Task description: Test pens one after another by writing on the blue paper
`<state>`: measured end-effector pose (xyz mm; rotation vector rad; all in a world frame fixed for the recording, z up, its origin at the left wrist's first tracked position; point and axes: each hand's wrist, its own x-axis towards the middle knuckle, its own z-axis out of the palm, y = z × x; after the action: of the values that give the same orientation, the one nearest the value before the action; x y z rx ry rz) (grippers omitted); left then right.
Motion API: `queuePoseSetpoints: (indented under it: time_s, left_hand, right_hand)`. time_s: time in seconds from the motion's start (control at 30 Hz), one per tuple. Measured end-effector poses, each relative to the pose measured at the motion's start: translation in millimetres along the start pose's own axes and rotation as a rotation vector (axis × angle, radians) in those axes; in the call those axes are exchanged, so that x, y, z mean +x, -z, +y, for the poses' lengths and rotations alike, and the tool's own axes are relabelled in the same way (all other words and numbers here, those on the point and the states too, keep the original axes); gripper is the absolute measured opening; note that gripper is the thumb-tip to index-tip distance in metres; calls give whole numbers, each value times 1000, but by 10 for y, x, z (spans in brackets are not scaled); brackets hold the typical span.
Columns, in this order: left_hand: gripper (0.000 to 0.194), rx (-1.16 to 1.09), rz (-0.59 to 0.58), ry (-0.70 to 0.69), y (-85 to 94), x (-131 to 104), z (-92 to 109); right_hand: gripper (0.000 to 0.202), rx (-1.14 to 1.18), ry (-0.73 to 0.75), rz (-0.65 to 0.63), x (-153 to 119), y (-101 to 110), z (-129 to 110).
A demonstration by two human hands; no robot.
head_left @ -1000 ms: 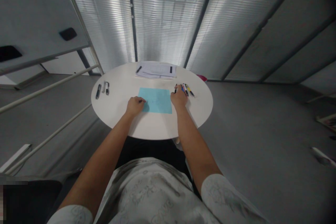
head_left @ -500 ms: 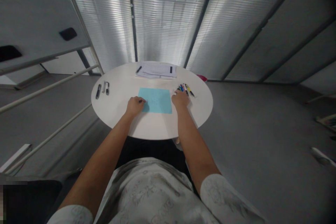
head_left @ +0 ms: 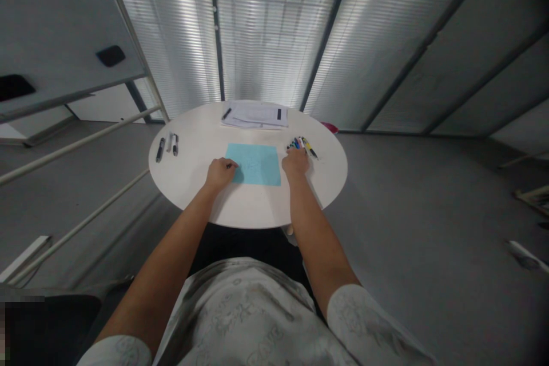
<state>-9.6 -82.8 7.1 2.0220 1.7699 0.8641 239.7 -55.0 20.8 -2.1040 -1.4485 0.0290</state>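
Note:
A light blue sheet of paper [head_left: 259, 168] with faint marks lies flat on the white round table [head_left: 246, 209]. My left hand [head_left: 218, 174] rests at the sheet's left edge, fingers closed around a small black thing [head_left: 231, 166], too small to name. Just right of the paper, my right hand [head_left: 295, 163] is at the near ends of several coloured pens [head_left: 309, 148]. Its fingers are curled and partly hidden by the back of the hand. Whether a pen is in them does not show.
Toward the table's back lies a stack of white papers [head_left: 255, 114] with a dark pen [head_left: 226, 114] on it. Several markers [head_left: 160, 150] lie at the left. A whiteboard frame [head_left: 128, 23] stands left, and blinds [head_left: 266, 28] hang behind the table.
My right hand has shifted very slightly at the pens, its fingers more curled in. My left hand and the sheet stay where they were.

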Motion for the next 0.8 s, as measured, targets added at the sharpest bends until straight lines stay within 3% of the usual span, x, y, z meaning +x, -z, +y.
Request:
queuePoseSetpoints:
  time_s: [0.1, 0.2, 0.4, 0.57, 0.8]
  left_hand:
    - [33, 10, 3, -23, -11, 12, -13]
    - [33, 10, 5, -14, -10, 12, -12]
    - [33, 16, -1, 0, 8, 5, -6]
    - [34, -8, 62, -21, -12, 26, -34]
    - [34, -12, 278, -20, 23, 16, 15]
  right_hand:
    - [32, 12, 75, 57, -21, -15, -78]
    - [32, 90, 293, 57, -125, -72, -234]
    - [22, 151, 610, -342, -344, -271, -444]
    - [23, 152, 597, -400, -306, -297, -411]
    - [23, 134, 579, -424, -296, -251, -421]
